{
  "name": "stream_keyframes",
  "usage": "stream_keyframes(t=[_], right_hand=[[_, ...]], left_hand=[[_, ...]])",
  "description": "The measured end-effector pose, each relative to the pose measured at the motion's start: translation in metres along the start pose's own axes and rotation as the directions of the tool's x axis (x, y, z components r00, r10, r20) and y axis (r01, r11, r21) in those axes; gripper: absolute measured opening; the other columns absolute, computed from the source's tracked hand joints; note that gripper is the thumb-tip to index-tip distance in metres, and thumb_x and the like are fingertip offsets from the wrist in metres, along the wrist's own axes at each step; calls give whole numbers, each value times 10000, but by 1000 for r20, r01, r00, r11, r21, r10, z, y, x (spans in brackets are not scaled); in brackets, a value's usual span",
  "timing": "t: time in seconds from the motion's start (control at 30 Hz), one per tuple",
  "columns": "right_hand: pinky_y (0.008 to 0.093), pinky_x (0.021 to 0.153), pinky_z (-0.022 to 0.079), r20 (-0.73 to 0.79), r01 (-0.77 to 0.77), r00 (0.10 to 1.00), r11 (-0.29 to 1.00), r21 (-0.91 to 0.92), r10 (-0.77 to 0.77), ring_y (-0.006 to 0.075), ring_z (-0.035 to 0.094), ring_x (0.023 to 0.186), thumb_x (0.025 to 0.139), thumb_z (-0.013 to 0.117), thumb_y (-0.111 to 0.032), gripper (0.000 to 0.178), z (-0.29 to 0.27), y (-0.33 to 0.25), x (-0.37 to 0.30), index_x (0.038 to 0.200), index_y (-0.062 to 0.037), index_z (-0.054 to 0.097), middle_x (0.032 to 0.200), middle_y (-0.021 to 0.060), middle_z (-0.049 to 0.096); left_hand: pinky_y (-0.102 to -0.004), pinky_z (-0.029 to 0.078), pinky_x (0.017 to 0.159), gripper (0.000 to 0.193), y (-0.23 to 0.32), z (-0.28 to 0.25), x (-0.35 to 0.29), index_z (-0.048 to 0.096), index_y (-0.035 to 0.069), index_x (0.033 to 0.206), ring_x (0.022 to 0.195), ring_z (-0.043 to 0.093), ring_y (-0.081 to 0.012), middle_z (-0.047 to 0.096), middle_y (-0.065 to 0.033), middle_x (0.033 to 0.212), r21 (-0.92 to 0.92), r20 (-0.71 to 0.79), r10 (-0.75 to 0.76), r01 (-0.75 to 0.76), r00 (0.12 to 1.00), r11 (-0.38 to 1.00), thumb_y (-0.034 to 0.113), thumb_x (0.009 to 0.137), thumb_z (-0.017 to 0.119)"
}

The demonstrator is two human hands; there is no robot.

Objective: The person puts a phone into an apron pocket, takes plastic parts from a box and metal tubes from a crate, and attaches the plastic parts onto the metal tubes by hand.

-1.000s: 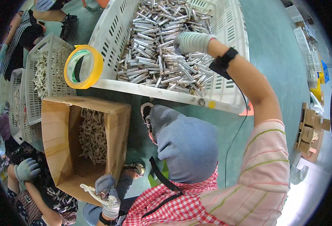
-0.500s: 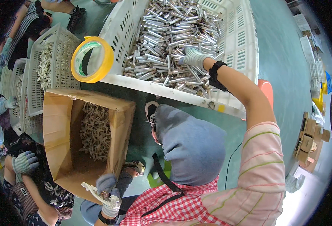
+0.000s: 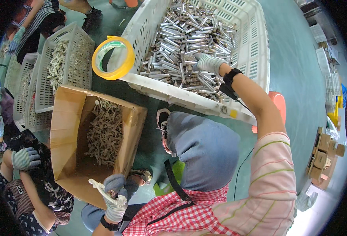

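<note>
My left hand, in a grey-and-white glove, is closed around a pale, irregular, slender piece whose end sticks out past the fingers. A small brownish end also shows between the fingers. This hand is at the lower edge of an open cardboard box, in which many similar dull pale pieces lie heaped. Over to the right, my gloved right hand reaches into a large white slatted crate. Its curled fingers touch the heap of shiny metal tubes; what they grip is hidden.
A yellow tape roll sits at the crate's near left corner. White baskets with pale pieces stand at left. A co-worker's gloved hand rests beside the box. A red stool-like object is by the crate; cartons are far right.
The view has shifted slightly, so the box, baskets and tape roll appear farther right. My right hand stays among the tubes with its fingers a little more curled. My left hand keeps its hold.
</note>
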State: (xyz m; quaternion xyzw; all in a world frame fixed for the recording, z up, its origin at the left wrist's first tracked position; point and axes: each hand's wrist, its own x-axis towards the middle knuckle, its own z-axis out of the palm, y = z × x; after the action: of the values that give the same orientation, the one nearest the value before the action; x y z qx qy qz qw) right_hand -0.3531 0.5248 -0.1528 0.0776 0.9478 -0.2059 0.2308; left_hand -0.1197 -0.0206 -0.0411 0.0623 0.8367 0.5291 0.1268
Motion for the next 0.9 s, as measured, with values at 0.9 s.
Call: stream_keyframes(t=[0.9], right_hand=[[211,757,411,164,253,721,476,842,-674,28,466,838,887,690,-152,310,13,-346,-275,1166,-92,571,924,-77,522]], left_hand=[[-285,451,875,399,63,-45,15,551,14,1230,943,565,-125,621,-40,1090,-541,-363,189,-371,912,754,326,982,556]])
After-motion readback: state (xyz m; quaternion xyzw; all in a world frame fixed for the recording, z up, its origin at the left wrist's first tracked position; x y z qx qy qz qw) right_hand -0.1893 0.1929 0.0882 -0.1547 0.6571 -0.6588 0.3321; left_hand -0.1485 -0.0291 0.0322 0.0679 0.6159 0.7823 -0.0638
